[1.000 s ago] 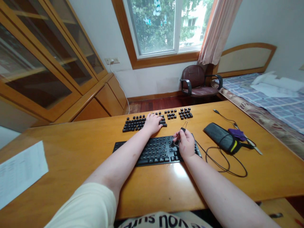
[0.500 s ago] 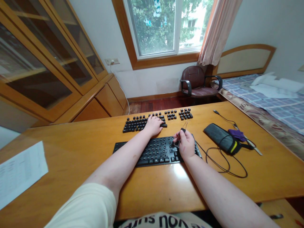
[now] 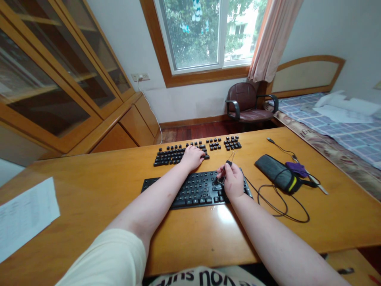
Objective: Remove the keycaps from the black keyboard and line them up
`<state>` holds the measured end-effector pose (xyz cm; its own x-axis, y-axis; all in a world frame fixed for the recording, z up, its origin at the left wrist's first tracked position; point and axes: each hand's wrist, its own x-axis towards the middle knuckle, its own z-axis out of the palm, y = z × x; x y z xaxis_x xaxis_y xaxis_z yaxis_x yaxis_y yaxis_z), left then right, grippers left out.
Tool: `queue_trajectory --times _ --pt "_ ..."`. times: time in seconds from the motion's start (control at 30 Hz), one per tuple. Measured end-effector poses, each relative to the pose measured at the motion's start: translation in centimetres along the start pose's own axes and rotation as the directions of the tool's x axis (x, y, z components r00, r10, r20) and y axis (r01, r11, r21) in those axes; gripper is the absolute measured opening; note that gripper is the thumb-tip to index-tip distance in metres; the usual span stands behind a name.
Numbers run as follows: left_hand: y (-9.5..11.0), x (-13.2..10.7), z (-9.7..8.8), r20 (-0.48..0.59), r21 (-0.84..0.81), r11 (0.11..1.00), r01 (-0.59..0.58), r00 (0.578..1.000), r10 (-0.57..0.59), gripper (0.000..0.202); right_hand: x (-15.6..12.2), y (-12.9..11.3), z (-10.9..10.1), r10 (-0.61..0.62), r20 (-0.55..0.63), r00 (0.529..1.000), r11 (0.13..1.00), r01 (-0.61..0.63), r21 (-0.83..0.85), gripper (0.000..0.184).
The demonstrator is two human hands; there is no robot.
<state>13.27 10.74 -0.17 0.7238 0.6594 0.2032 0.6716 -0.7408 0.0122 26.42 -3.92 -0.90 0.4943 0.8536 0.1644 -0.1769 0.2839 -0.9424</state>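
A black keyboard [image 3: 195, 188] lies on the desk with many keycaps off, its small switch stems showing; a few caps remain along its near edge. Beyond it, loose black keycaps [image 3: 168, 156] are laid out in keyboard order. My left hand [image 3: 193, 157] reaches over the keyboard and rests on these loose caps, fingers apart at the right end of the main block; what lies under the palm is hidden. Held above the keyboard's right part, my right hand [image 3: 233, 180] is closed around a wire keycap puller [image 3: 229, 163] with a dark grip and thin wire loops.
Right of the keyboard, a black cable [image 3: 282, 214] loops over the desk. A grey zip case [image 3: 274, 171], a purple cloth [image 3: 297, 169] and a USB plug [image 3: 270, 140] lie there. Printed paper [image 3: 29, 216] sits at the left. A chair [image 3: 245, 101] stands beyond the desk.
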Motion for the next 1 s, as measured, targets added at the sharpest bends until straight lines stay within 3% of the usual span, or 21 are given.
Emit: queue_trajectory --times 0.43,0.67,0.83,1.0 --pt "0.3 -0.3 -0.2 -0.024 0.007 0.999 0.05 0.998 -0.05 0.02 0.0 0.1 0.0 -0.001 -0.001 1.0 1.0 0.001 -0.01 0.029" --pt "0.8 -0.9 -2.2 -0.065 -0.001 0.999 0.053 0.996 -0.053 0.021 0.0 0.7 -0.3 0.005 -0.006 1.0 1.0 -0.005 0.022 0.028" --pt "3.3 -4.3 -4.4 0.017 -0.107 0.99 0.089 0.996 -0.088 0.021 0.0 0.7 -0.2 -0.003 -0.043 0.999 1.0 0.003 0.015 0.028" --pt "7.9 -10.6 -4.8 0.203 -0.231 0.973 -0.008 0.978 0.056 0.024 0.1 0.4 -0.2 -0.025 -0.068 0.997 0.999 0.023 -0.034 0.029"
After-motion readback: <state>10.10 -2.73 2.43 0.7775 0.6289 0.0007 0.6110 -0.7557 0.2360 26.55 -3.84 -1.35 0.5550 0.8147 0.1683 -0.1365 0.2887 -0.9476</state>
